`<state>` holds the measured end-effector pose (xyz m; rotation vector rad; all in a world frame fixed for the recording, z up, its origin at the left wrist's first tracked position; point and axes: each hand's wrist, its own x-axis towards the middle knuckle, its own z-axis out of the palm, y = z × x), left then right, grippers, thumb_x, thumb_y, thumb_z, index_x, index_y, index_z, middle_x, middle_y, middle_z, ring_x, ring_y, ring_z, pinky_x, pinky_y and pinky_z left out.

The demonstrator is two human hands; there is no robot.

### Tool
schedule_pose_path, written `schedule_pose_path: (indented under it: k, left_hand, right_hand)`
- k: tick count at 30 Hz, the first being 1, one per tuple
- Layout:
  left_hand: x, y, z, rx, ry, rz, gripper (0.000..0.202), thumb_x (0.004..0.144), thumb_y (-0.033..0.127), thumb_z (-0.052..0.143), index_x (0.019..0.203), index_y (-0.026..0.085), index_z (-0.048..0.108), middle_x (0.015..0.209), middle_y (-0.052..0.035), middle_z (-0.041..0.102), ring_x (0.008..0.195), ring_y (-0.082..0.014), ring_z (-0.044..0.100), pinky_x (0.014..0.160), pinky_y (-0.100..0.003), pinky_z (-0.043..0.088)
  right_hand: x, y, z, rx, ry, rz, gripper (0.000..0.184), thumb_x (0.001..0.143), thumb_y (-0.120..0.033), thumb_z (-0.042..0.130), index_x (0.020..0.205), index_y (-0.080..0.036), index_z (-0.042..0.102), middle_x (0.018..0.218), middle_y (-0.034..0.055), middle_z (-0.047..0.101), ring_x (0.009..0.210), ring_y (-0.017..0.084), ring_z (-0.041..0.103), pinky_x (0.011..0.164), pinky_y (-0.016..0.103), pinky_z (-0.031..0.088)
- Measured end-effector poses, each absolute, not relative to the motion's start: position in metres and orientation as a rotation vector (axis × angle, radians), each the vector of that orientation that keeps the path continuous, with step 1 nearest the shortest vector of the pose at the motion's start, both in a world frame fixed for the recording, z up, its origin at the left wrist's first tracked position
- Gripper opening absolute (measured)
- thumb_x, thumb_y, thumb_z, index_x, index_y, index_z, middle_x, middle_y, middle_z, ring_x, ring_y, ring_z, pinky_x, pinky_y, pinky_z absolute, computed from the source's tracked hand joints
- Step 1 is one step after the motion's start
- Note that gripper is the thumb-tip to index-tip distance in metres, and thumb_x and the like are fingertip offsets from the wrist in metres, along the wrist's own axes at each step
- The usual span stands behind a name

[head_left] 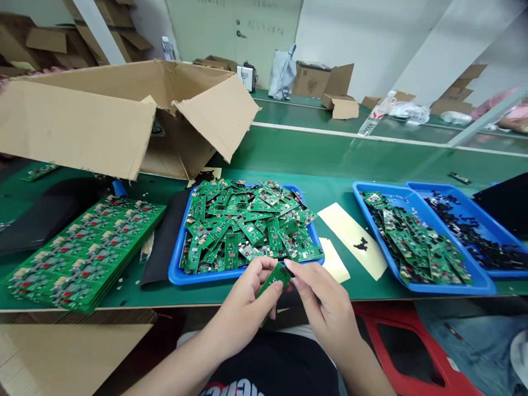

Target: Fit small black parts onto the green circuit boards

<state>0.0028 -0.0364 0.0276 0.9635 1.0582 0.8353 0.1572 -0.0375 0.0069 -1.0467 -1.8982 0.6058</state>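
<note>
A small green circuit board (272, 278) is held above my lap, just in front of the table edge, tilted with its components facing up. My left hand (249, 297) is closed on it, thumb on top and fingers beneath. At the board's upper right end, my right hand (328, 300) is closed in a pinch against it. A dark bit shows by those fingertips, but they hide what they grip. Just beyond both hands lies a blue tray (214, 276) heaped with loose circuit boards (247, 220).
Stacked board panels (91, 247) lie left, below an open cardboard box (78, 121). On the right are yellow paper (338, 220) with black pieces (361, 243), a second blue tray (454, 289) of boards, and another tray (509, 273) of black parts. A bottle (377, 114) stands behind.
</note>
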Motion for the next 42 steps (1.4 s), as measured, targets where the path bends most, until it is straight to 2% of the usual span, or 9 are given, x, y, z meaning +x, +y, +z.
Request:
schedule_pose_path:
  k: [2, 4, 7, 11, 20, 23, 29, 36, 42]
  left_hand:
    - [0.003, -0.037, 0.026, 0.988, 1.093, 0.839, 0.016, 0.083, 0.028, 0.054, 0.097, 0.020, 0.051, 0.068, 0.0055, 0.052, 0.047, -0.0066, 0.044, 0.045, -0.019, 0.034]
    - [0.003, -0.038, 0.026, 0.997, 1.128, 0.837, 0.021, 0.082, 0.027, 0.054, 0.102, 0.020, 0.051, 0.066, 0.0059, 0.052, 0.048, -0.0077, 0.044, 0.048, -0.020, 0.036]
    - [0.003, -0.038, 0.026, 1.022, 1.163, 0.798, 0.031, 0.082, 0.026, 0.054, 0.112, 0.020, 0.053, 0.073, 0.0031, 0.056, 0.052, -0.0091, 0.047, 0.053, -0.022, 0.040]
    - [0.004, -0.038, 0.026, 1.056, 1.170, 0.770, 0.036, 0.082, 0.026, 0.053, 0.117, 0.020, 0.056, 0.093, -0.0032, 0.062, 0.054, -0.0095, 0.048, 0.054, -0.023, 0.044]
    - [0.008, -0.041, 0.025, 1.177, 1.221, 0.796, 0.030, 0.084, 0.026, 0.051, 0.112, 0.019, 0.059, 0.077, -0.0023, 0.067, 0.058, -0.0162, 0.059, 0.048, -0.023, 0.043]
    - [0.008, -0.040, 0.025, 1.160, 1.209, 0.796, 0.030, 0.085, 0.026, 0.049, 0.113, 0.020, 0.058, 0.078, -0.0027, 0.068, 0.058, -0.0168, 0.061, 0.046, -0.022, 0.043]
    - [0.010, -0.041, 0.026, 1.102, 1.207, 0.863, 0.027, 0.084, 0.028, 0.052, 0.109, 0.021, 0.061, 0.067, 0.0004, 0.064, 0.056, -0.0154, 0.061, 0.043, -0.020, 0.040]
    - [0.009, -0.040, 0.021, 1.209, 1.235, 0.860, 0.024, 0.087, 0.028, 0.046, 0.106, 0.020, 0.059, 0.057, 0.0031, 0.059, 0.050, -0.0145, 0.059, 0.046, -0.022, 0.042]
    - [0.010, -0.040, 0.015, 1.239, 1.217, 0.843, 0.023, 0.090, 0.030, 0.042, 0.107, 0.020, 0.054, 0.065, 0.0026, 0.059, 0.045, -0.0118, 0.058, 0.047, -0.022, 0.043]
  right_hand:
    - [0.158, -0.037, 0.005, -1.038, -1.936, 0.579, 0.040, 0.093, -0.013, 0.039, 0.130, -0.024, 0.049, 0.084, 0.0061, 0.062, 0.074, 0.017, 0.059, 0.066, 0.029, 0.053]
    - [0.159, -0.037, 0.003, -1.055, -1.969, 0.524, 0.049, 0.093, -0.013, 0.039, 0.141, -0.024, 0.034, 0.085, 0.0059, 0.062, 0.074, 0.016, 0.059, 0.067, 0.028, 0.053]
    - [0.160, -0.037, 0.003, -1.103, -1.988, 0.449, 0.056, 0.094, -0.014, 0.038, 0.146, -0.022, 0.019, 0.085, 0.0053, 0.062, 0.075, 0.017, 0.060, 0.070, 0.028, 0.053]
    - [0.161, -0.038, 0.007, -1.120, -2.041, 0.411, 0.051, 0.094, -0.014, 0.038, 0.143, -0.023, 0.027, 0.087, 0.0057, 0.063, 0.077, 0.017, 0.061, 0.071, 0.028, 0.053]
    - [0.158, -0.041, 0.008, -1.193, -2.075, 0.348, 0.043, 0.095, -0.017, 0.038, 0.138, -0.017, 0.039, 0.076, 0.0056, 0.064, 0.067, 0.018, 0.060, 0.064, 0.031, 0.052]
    - [0.158, -0.041, 0.007, -1.200, -2.088, 0.339, 0.043, 0.095, -0.016, 0.038, 0.137, -0.017, 0.039, 0.076, 0.0062, 0.063, 0.066, 0.018, 0.059, 0.063, 0.031, 0.051]
    - [0.158, -0.041, 0.007, -1.183, -2.068, 0.328, 0.043, 0.094, -0.016, 0.038, 0.137, -0.017, 0.039, 0.076, 0.0050, 0.062, 0.067, 0.017, 0.060, 0.062, 0.028, 0.050]
    - [0.155, -0.041, 0.009, -1.168, -2.075, 0.318, 0.044, 0.094, -0.015, 0.038, 0.138, -0.016, 0.036, 0.081, 0.0070, 0.064, 0.068, 0.018, 0.059, 0.063, 0.030, 0.050]
    - [0.153, -0.041, 0.008, -1.195, -2.076, 0.338, 0.043, 0.094, -0.015, 0.039, 0.137, -0.017, 0.038, 0.079, 0.0064, 0.064, 0.068, 0.019, 0.060, 0.067, 0.032, 0.050]
